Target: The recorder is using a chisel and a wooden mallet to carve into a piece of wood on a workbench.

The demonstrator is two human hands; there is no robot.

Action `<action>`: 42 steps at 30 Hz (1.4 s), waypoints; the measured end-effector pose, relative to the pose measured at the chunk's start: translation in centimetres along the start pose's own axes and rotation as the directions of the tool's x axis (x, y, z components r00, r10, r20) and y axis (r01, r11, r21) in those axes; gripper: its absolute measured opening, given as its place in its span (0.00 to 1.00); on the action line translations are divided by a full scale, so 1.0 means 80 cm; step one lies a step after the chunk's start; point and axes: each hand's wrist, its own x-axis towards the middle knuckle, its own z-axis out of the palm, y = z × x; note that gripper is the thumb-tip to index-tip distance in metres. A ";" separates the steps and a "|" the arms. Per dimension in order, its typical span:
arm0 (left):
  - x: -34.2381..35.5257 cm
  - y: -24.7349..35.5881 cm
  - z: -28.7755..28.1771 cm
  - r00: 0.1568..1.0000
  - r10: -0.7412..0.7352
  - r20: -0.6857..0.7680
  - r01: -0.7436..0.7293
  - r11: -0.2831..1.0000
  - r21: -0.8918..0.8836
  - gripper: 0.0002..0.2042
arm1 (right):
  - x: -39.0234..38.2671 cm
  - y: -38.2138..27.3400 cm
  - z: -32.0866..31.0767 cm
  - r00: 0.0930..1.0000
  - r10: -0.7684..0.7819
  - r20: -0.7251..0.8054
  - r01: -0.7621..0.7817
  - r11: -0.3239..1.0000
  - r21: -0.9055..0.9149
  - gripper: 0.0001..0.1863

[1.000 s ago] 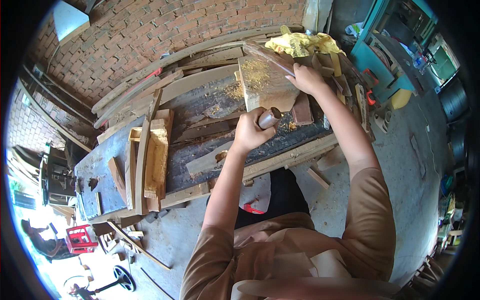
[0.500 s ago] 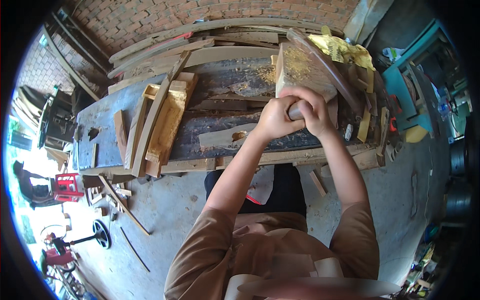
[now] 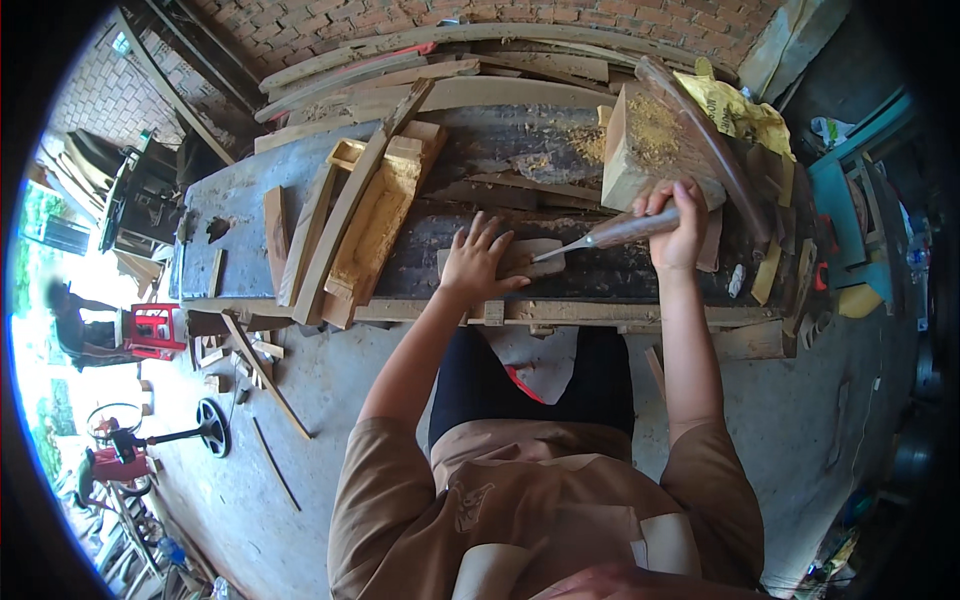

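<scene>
My right hand (image 3: 683, 225) is closed round the end of a chisel's wooden handle. The chisel (image 3: 622, 230) slants down to the left, and its thin metal blade reaches a small flat wooden piece (image 3: 550, 264). Fingers spread, my left hand (image 3: 477, 264) lies over the left part of that piece, against the dark bench top. Behind the chisel stands a thick wooden block (image 3: 628, 160) with wood chips on it. Whether the blade tip touches the piece or hovers just above it, I cannot tell.
On the dark workbench (image 3: 240, 250), long boards and a hollowed yellowish timber (image 3: 375, 220) lie to the left. A dark wooden bar (image 3: 710, 150) leans over the block, near a yellow bag (image 3: 735, 110). A red stool (image 3: 155, 330) and a person (image 3: 85, 325) are at far left.
Both hands were clasped together round the chisel handle; my left hand has let go and now lies on the wooden piece. The chisel is now tilted, held in my right hand alone.
</scene>
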 end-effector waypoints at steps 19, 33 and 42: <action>0.008 -0.011 -0.003 0.999 0.034 0.003 -0.033 0.993 -0.115 0.42 | -0.025 0.000 -0.030 0.993 -0.041 0.115 0.028 0.993 0.113 0.10; 0.011 -0.010 -0.005 0.999 0.028 0.042 -0.024 0.995 -0.094 0.42 | -0.080 0.032 -0.106 0.920 0.002 -0.391 0.081 0.978 0.194 0.11; 0.011 -0.011 0.001 0.999 0.047 0.018 -0.044 0.992 -0.121 0.43 | -0.035 -0.006 -0.023 0.993 -0.062 0.097 0.063 0.998 -0.002 0.11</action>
